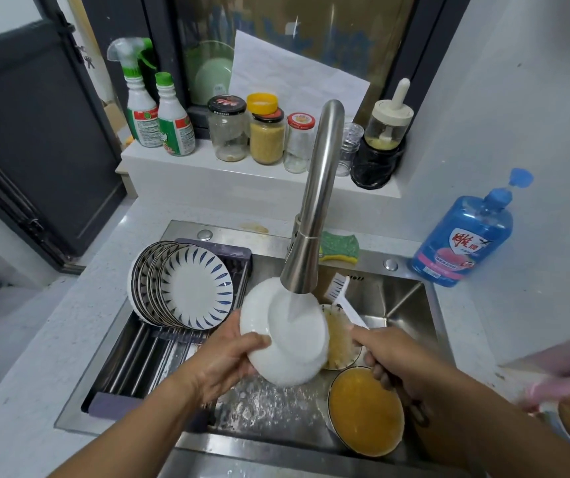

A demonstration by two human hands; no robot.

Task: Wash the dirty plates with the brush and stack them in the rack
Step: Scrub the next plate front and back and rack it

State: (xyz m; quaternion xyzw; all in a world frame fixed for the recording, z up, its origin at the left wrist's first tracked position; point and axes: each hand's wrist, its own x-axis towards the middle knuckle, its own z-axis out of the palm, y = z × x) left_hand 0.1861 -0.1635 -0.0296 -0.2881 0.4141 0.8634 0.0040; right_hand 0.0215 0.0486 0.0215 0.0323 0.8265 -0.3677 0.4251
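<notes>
White plate (285, 334) tilted, underside up, over sink; patterned plates (187, 291) upright in rack (132, 360); white brush (340, 296) beside

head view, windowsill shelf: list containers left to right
Spray bottle → green-capped bottle → black-lidded jar → yellow-lidded jar → red-lidded jar → clear glass → jar with brush lid.

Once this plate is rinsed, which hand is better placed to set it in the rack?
Left. The left hand already grips the plate beside the rack; the right hand holds the brush.
</notes>
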